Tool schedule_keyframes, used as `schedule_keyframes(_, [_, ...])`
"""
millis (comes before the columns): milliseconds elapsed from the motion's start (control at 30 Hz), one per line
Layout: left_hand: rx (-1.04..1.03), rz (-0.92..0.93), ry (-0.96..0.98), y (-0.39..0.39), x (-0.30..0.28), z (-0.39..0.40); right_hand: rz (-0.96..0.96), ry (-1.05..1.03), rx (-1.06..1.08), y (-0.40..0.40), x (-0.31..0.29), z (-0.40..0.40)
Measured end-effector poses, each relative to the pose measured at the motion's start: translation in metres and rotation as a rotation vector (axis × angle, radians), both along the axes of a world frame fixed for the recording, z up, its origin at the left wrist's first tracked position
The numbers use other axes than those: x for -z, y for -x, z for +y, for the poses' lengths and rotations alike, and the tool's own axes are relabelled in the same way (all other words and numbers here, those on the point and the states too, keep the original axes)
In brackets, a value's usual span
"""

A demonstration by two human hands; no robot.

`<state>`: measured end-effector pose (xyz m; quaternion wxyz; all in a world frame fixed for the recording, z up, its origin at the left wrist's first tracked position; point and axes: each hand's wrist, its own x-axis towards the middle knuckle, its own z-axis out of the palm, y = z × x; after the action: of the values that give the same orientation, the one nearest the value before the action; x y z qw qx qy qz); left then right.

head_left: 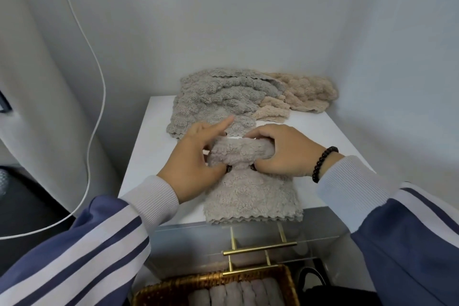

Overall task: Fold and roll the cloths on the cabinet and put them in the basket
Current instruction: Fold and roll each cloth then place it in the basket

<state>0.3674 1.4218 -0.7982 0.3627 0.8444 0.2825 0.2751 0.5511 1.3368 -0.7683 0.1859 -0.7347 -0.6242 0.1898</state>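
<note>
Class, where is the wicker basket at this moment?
The wicker basket sits at the bottom centre of the head view, below the cabinet's brass handle, already holding a row of rolled cloths.

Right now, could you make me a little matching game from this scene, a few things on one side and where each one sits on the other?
Things:
1. grey cloth
2. beige cloth
3. basket
4. bead bracelet

Places:
A. on the right wrist
B. below the cabinet front, holding rolled cloths
C. back right of the cabinet top
D. under both hands, its far end rolled up

Pairs: 1-D, 2-C, 3-B, 4-A
</note>
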Motion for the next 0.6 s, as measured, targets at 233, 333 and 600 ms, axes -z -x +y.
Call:
schedule_keyframes(233, [-0.046,0.051,-0.357,-0.003,0.0,-0.015,-0.075,-0.021,0.312,-0.004,0.009,-0.005])
schedule_keyframes(333, [0.102,0.288,-0.448,-0.005,0.006,-0.042,-0.028,-0.03,0.437,-0.009,0.013,-0.013])
schedule_keyframes(600, [0.1,0.729,-0.362,-0.004,0.014,-0.052,-0.008,-0.151,0.547,-0.004,0.013,-0.048])
